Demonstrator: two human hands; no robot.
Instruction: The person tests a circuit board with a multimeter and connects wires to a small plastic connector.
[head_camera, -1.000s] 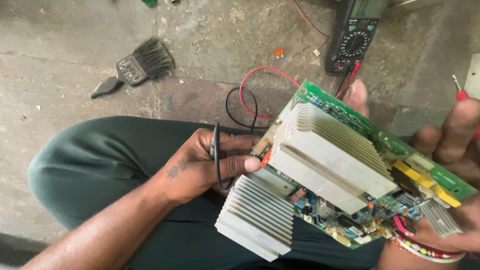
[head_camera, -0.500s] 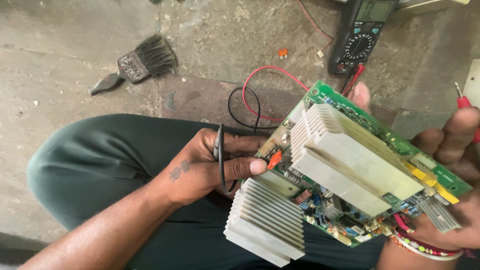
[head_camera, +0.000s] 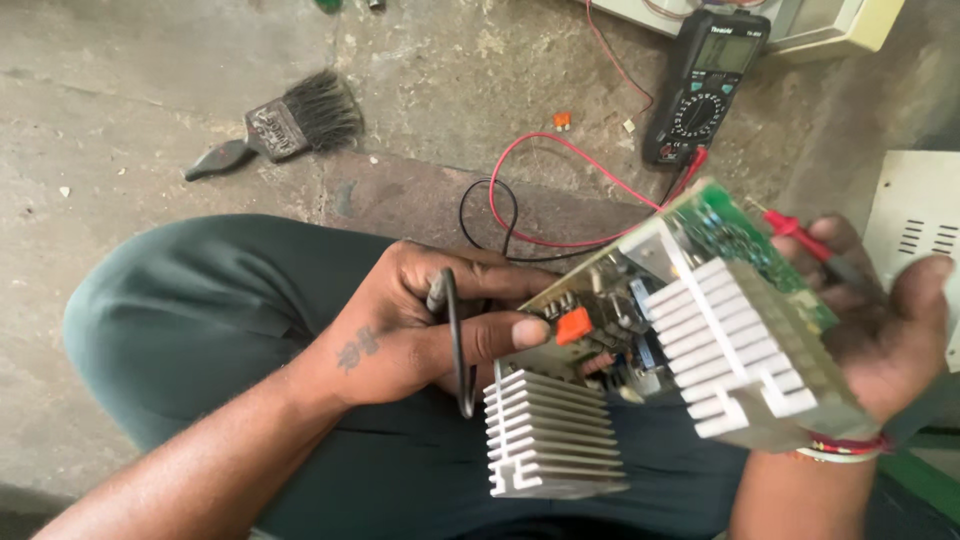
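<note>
**Probing a circuit board held over the lap**

The left hand (head_camera: 420, 330) is pinching a thin black probe lead (head_camera: 452, 330), thumb pressing beside a small orange component (head_camera: 573, 325) on the green circuit board with ribbed aluminium heat sinks (head_camera: 740, 340). The right hand (head_camera: 880, 320) is cradling the board's far edge, fingers curled over a red-tipped probe (head_camera: 800, 232). A black multimeter (head_camera: 705, 85) and dusty brush (head_camera: 285, 125) are lying on the concrete floor (head_camera: 130, 110). Testing seems underway; steady tip contact matters next.

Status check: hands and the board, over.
Left hand grips black probe, thumb by orange part. Right hand cradles circuit board, pinning red probe. Heatsinks crowd access.
</note>
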